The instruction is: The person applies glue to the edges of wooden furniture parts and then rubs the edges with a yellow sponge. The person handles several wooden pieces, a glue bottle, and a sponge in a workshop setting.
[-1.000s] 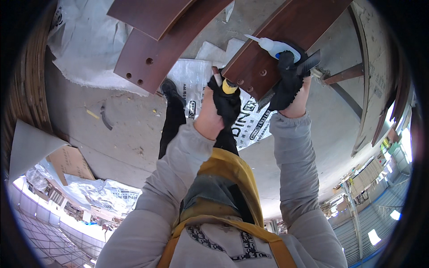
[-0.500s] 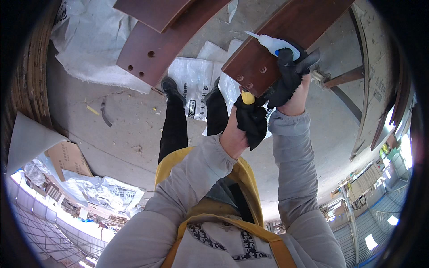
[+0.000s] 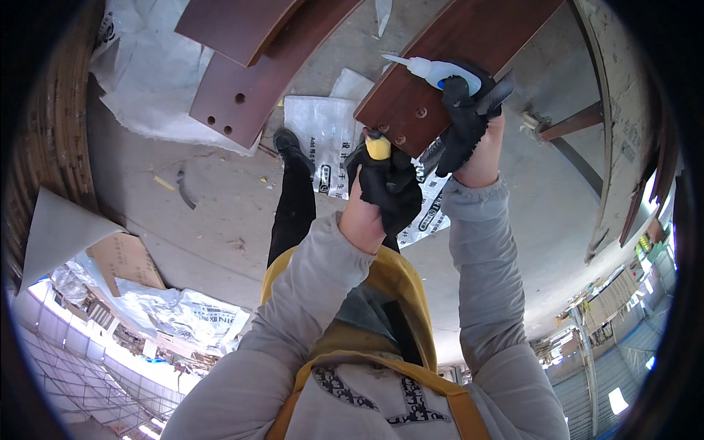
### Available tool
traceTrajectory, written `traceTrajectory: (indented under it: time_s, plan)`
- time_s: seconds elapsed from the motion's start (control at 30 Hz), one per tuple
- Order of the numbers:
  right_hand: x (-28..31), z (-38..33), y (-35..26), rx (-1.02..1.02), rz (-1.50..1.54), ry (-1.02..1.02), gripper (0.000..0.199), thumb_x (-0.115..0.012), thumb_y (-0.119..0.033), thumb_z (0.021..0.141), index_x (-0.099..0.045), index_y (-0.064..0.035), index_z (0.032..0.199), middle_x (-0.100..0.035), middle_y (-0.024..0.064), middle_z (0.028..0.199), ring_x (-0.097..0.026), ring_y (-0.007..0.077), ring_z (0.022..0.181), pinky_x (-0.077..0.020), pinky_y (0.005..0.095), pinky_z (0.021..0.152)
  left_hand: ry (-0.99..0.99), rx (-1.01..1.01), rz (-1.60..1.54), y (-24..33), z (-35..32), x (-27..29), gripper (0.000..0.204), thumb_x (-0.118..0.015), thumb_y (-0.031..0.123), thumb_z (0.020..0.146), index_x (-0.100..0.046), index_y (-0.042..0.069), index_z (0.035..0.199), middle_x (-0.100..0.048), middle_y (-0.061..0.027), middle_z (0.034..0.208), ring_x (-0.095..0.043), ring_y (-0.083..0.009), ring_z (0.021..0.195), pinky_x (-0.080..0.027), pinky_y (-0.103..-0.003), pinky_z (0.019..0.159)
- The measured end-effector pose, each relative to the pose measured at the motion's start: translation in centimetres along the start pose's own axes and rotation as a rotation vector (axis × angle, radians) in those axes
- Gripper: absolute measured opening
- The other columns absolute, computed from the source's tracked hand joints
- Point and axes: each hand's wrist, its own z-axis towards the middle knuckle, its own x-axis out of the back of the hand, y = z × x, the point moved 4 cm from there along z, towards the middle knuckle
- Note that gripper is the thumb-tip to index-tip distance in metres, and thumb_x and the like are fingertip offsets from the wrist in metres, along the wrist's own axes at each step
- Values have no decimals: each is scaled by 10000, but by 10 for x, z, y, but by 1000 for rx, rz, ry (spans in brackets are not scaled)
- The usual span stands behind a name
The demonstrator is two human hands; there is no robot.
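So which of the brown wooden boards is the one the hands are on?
The board at upper right. The right hand grips its end along with a glue bottle, the left hand just below it. The two boards at upper left lie untouched.

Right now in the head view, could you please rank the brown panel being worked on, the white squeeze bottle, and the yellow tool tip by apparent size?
1. Brown panel, by far the largest.
2. White squeeze bottle, held against the panel by the right hand.
3. Yellow tool tip, poking out of the left hand, the smallest.
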Motion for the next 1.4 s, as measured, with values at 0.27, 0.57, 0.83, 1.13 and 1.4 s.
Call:
traceTrajectory:
  time_s: [0.27,0.57,0.83,1.13,1.4]
  plan:
    - [0,-1,-1,22,37,43,252,-649,-78,851,-612,-21,1094,-636,41,992,-585,149,903,-462,270,814,-192,184,-250,8,14,-6,344,-583,506,822,-584,170,748,-452,59,528,-403,-79,390,-329,-202,352]
    - [0,-1,1,-7,58,42,257,-659,-78,841,-616,-26,1089,-634,33,990,-580,151,907,-456,270,805,-150,243,-224,13,7,-11,380,-628,543,792,-595,166,758,-464,59,541,-421,-63,398,-338,-180,363]
    - [-3,0,-1,-6,52,50,239,-649,-84,852,-622,-25,1081,-629,23,973,-573,132,895,-450,265,804,-188,276,-211,16,6,-3,338,-649,513,779,-609,178,784,-474,54,566,-417,-62,420,-327,-176,374]
    - [17,-57,-5,-378,170,248,321,-592,-252,913,-536,-73,1173,-601,-16,889,-493,25,691,-367,166,559,-179,306,-232,20,8,1,321,-630,487,798,-628,167,832,-494,42,589,-421,-58,426,-331,-184,375]
    - [-9,-118,-43,-364,160,134,385,-569,-22,857,-496,-1,1235,-619,79,1045,-590,145,830,-480,243,688,55,159,-206,18,4,4,283,-605,433,844,-616,152,813,-587,24,745,-485,-68,532,-402,-216,411]
